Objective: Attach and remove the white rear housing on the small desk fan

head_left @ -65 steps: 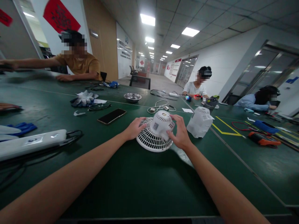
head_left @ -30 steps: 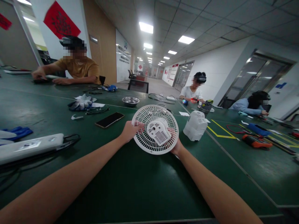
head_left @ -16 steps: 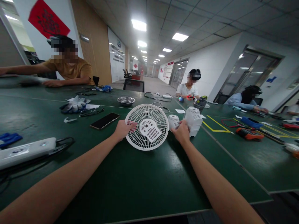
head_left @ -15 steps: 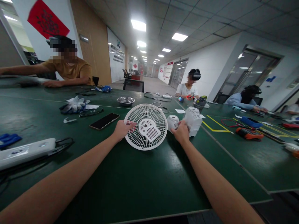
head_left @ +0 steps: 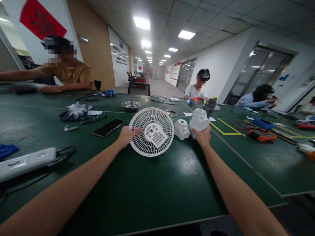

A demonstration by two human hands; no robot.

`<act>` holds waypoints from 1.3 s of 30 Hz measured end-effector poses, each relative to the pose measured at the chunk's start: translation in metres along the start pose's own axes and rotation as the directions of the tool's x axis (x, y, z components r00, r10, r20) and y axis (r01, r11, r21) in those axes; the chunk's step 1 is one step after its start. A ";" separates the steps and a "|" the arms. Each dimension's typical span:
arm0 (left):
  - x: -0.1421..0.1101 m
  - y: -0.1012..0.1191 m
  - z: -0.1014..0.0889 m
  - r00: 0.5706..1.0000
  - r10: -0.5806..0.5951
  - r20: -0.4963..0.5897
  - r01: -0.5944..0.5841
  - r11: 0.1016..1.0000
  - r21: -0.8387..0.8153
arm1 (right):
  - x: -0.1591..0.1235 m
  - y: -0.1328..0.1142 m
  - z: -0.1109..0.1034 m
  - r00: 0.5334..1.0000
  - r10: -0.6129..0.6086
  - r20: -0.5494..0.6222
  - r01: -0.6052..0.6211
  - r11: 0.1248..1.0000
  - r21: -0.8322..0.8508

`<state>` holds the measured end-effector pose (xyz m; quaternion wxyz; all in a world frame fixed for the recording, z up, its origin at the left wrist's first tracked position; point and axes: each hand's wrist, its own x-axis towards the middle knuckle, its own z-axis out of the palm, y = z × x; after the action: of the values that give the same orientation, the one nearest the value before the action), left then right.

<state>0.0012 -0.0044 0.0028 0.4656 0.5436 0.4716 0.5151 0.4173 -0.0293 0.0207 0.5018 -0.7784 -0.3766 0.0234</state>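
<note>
A round white fan grille (head_left: 137, 144) faces me, tilted up, with a slotted plate at its centre. My left hand (head_left: 126, 136) is closed on its left rim, the thumb lying across the bars. To the right of the grille stands a small white vented housing (head_left: 182, 130), touched by neither hand. Just beyond it is a larger white vented housing (head_left: 199, 118). My right hand (head_left: 203, 136) grips the lower part of this larger one; some of its fingers are hidden behind it.
Left of the grille lie a phone (head_left: 108, 127), gloves (head_left: 75, 112) and a white power strip (head_left: 29, 162). A metal dish (head_left: 130, 105) and a dark bottle (head_left: 209, 107) stand farther back. An orange multimeter (head_left: 262, 136) is at right. Several people sit around the green table (head_left: 147, 190).
My right hand has left the small housing and moved right to the larger housing, which now tilts. My left hand still holds the grille. The view has shifted slightly.
</note>
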 end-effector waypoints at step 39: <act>0.002 -0.002 0.000 0.999 0.024 0.040 -0.022 0.998 -0.056 | 0.027 0.003 -0.009 0.988 -0.042 -0.148 0.058 0.992 0.110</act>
<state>0.0012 -0.0024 0.0011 0.4839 0.5463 0.4412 0.5222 0.4419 -0.0202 0.0319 0.5719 -0.7384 -0.3564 -0.0247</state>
